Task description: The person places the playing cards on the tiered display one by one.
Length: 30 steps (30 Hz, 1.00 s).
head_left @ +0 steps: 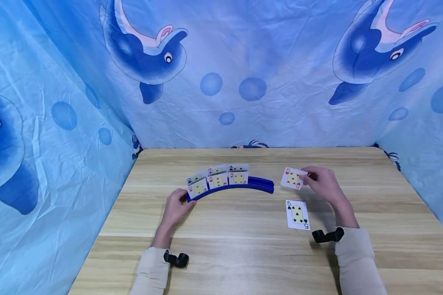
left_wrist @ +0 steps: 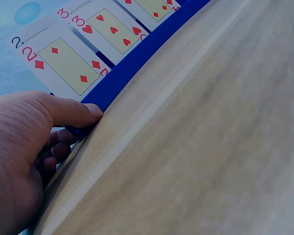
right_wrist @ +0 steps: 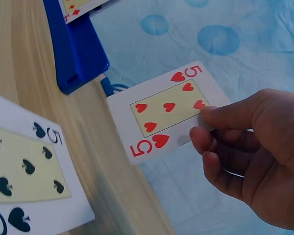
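A curved blue card holder stands on the table with two rows of playing cards in it. Its front row shows the two of diamonds, the three of hearts and a red four. Gripping the holder's left end is my left hand, thumb on the front face and fingers behind. My right hand pinches the five of hearts by its right edge, to the right of the holder's bare end. Below that card, the five of spades lies face up on the table.
The wooden table meets a blue dolphin-print curtain at the back and along both sides. Black wrist cameras sit on both sleeves.
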Available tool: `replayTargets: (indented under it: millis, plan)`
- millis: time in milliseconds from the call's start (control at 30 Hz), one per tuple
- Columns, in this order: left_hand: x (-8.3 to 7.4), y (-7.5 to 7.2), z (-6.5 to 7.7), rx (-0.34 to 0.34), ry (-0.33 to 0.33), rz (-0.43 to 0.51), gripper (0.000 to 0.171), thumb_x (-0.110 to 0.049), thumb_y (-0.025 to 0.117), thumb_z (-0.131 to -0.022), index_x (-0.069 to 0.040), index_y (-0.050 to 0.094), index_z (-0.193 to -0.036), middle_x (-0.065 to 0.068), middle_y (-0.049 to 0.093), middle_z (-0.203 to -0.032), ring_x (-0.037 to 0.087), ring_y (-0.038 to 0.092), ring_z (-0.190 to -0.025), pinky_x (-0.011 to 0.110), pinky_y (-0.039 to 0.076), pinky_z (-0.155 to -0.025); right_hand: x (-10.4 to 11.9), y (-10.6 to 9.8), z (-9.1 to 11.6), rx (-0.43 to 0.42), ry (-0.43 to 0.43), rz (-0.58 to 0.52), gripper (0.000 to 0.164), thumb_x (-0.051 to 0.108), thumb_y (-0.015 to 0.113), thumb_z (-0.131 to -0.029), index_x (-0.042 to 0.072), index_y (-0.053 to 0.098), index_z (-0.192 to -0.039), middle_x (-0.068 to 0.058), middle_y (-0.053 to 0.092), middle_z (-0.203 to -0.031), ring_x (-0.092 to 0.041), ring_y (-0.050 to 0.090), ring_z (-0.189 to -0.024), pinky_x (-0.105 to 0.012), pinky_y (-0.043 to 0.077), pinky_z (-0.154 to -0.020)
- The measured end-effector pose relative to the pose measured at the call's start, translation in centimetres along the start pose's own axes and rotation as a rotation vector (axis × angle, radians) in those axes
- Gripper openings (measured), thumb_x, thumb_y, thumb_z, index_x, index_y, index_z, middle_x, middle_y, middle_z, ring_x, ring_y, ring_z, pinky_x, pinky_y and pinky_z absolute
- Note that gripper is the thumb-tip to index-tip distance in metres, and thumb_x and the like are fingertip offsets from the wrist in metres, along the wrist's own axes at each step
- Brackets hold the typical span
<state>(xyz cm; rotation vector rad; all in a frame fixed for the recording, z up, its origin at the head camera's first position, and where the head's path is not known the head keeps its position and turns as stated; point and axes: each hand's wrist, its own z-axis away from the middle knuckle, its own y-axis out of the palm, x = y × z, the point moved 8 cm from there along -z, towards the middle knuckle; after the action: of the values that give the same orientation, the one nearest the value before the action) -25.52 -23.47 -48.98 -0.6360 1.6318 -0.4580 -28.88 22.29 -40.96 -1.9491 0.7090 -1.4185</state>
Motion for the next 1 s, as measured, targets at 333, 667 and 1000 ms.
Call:
replayTargets:
  millis: [333,667,1000]
  plan:
    - [0.1,0.1,0.1,0.014,-0.033,0.012,0.036,-0.007,0.078,-0.080,0.004,0.069,-0.114,0.019,0.068,-0.113,0.032,0.062,-0.105,0.044,0.051,-0.093,1.8,-0.2,-0.2,-0.098,-0.044,-0.071,0.021,0.008,0.067,-0.094,-0.003,0.071,-0.112,-0.015,0.072,-0.081,-0.016,0.060,-0.064,-0.022,0.042,-0.053]
    - [-0.2,-0.1,0.1,0.002,-0.028,0.001,0.032,-0.006,0.079,-0.080,0.003,0.071,-0.110,0.018,0.069,-0.110,0.028,0.062,-0.101,0.035,0.049,-0.088,3.2,0.0,-0.7,-0.134,-0.067,-0.081,0.024,0.009,0.067,-0.094,-0.004,0.070,-0.114,-0.016,0.071,-0.081,-0.012,0.059,-0.064,-0.022,0.042,-0.052]
    - [-0.2,-0.1,0.0,0.007,-0.017,-0.003,0.032,-0.006,0.079,-0.080,0.004,0.070,-0.109,0.019,0.070,-0.109,0.029,0.063,-0.100,0.035,0.050,-0.087,4.7,0.7,-1.8,-0.123,-0.097,-0.128,0.017,0.007,0.067,-0.093,-0.001,0.073,-0.107,-0.013,0.072,-0.078,-0.008,0.057,-0.061,-0.023,0.042,-0.052]
